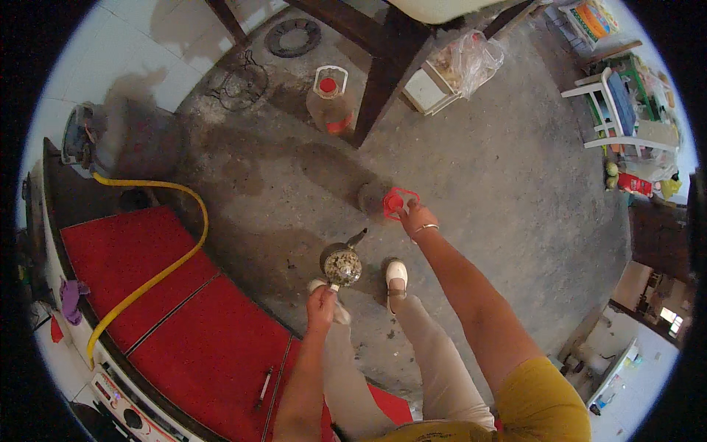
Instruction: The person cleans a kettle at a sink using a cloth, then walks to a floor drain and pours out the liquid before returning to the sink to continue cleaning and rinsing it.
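Observation:
In my left hand is the pale handle of a small, shiny round teapot. The hand is closed, and the dark spout points away from me. To the right and a little farther off, my right hand grips the red handle of a clear plastic jug with a red cap. The jug's see-through body blends into the grey floor, so I cannot tell how full it is. Teapot and jug are apart. A second large clear jug, with a white handle and red cap, stands by the dark table leg.
Red cabinet doors run along my left, with a yellow hose leading from a grey gas cylinder. A dark wooden table stands ahead. At right are a white chair and bagged goods. Grey floor lies between.

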### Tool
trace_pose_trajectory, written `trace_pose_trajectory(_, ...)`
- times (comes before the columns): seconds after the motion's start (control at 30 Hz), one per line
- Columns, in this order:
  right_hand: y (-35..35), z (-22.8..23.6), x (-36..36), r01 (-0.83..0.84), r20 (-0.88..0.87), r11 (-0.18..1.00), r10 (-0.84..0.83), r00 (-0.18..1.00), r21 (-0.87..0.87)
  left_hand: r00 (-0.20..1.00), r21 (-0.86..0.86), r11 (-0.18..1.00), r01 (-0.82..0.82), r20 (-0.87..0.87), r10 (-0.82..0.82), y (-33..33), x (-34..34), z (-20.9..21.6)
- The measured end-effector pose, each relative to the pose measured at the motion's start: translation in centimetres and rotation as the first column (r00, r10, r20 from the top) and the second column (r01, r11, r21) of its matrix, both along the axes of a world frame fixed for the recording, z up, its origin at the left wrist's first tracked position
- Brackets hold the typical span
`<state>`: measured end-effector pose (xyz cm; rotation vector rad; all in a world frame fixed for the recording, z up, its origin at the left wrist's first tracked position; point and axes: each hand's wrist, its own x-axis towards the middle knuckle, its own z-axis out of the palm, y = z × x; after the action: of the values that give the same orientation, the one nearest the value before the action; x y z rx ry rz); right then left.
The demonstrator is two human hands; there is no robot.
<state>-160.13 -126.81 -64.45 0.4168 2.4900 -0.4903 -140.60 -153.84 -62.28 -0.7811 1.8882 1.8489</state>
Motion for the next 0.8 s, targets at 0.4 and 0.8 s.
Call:
trace_pose_trajectory(0.4,-4.1,2.5,-4.8,-0.077,0.249,0.993,0.052,0.967,0.089,0.999,-0.017,0.999,-0.031,0.033,0.032,1.1,0.6,-2.0)
trace_pose_trajectory(0.8,-2.6,-3.5,-3.0,-0.189,0.196,0.974,0.163,0.967,0.122,0.997,0.083,0.996,-0.013,0.08,0.007,1.1,-0.8,-0.7)
